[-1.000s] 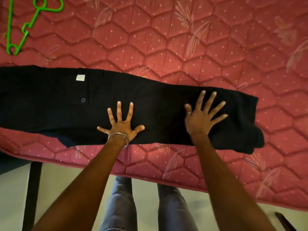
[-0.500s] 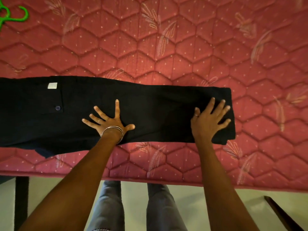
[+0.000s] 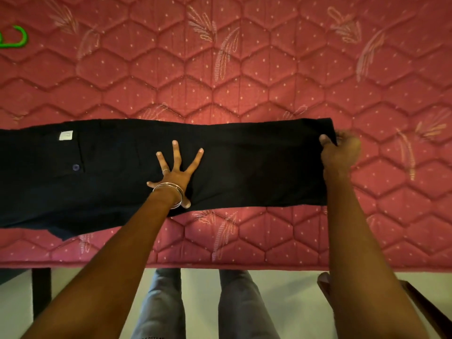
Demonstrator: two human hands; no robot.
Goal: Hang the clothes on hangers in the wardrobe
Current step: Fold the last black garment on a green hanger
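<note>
Dark navy trousers [image 3: 256, 165] lie flat and folded lengthwise across the red quilted mattress [image 3: 244, 69], with a white label and a button toward the left. My left hand [image 3: 175, 171] presses flat on the middle of the trousers, fingers spread, bangles on the wrist. My right hand [image 3: 340, 152] pinches the hem at the right end of the trousers, thumb on top of the cloth and fingers curled at the edge. A green plastic hanger [image 3: 14, 39] shows only its hook at the far left edge.
The mattress's near edge runs across the lower part of the view, with pale floor and my grey-trousered legs [image 3: 200, 304] below it. A dark bed leg [image 3: 41, 289] stands at the lower left, and a brown wooden piece [image 3: 430, 311] at the lower right.
My right hand slid from lying flat on the trouser leg to the hem and took hold of it. My left hand stayed pressed on the middle. The view shifted right, leaving only the hanger's hook.
</note>
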